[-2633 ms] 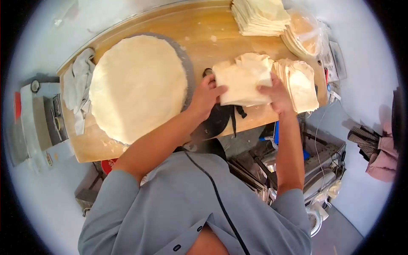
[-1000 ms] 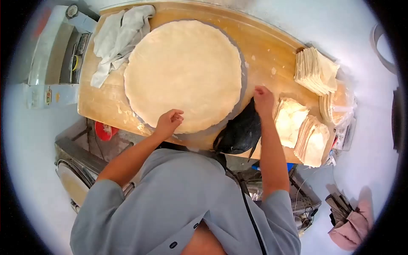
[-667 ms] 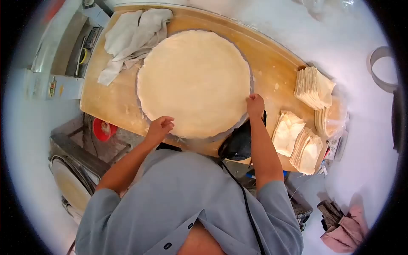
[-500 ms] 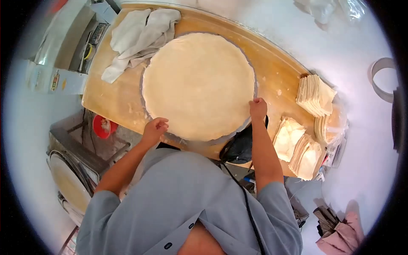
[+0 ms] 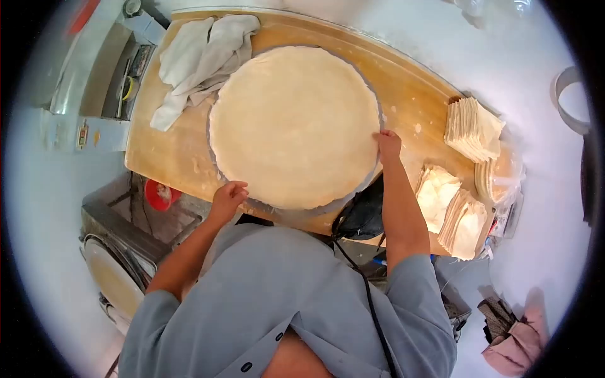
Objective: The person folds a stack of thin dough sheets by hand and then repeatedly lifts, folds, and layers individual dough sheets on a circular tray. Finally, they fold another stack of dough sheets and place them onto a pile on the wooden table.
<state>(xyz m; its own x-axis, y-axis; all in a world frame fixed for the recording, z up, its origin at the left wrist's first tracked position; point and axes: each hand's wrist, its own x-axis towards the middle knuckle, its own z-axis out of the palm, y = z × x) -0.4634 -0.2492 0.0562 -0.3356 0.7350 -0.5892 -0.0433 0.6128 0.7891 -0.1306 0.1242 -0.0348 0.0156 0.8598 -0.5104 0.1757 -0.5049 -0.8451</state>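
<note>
A big round stack of thin pale dough sheets (image 5: 295, 123) lies on a grey mat on the wooden board (image 5: 416, 88). My left hand (image 5: 227, 196) is at the stack's near left edge, fingers curled against the rim. At the right edge my right hand (image 5: 389, 144) touches the rim with its fingers closed on it. Whether either hand has lifted a sheet is too small to tell.
A crumpled white cloth (image 5: 198, 57) lies at the board's far left. Folded sheet piles (image 5: 471, 129) (image 5: 438, 195) (image 5: 464, 222) sit on the right, with a bagged stack (image 5: 501, 176). A black bag (image 5: 362, 217) hangs at the near edge. A machine (image 5: 104, 72) stands left.
My hands left the folded pile on the right and went to the round stack. In the last second the right hand slid along the right rim; the left settled at the near edge.
</note>
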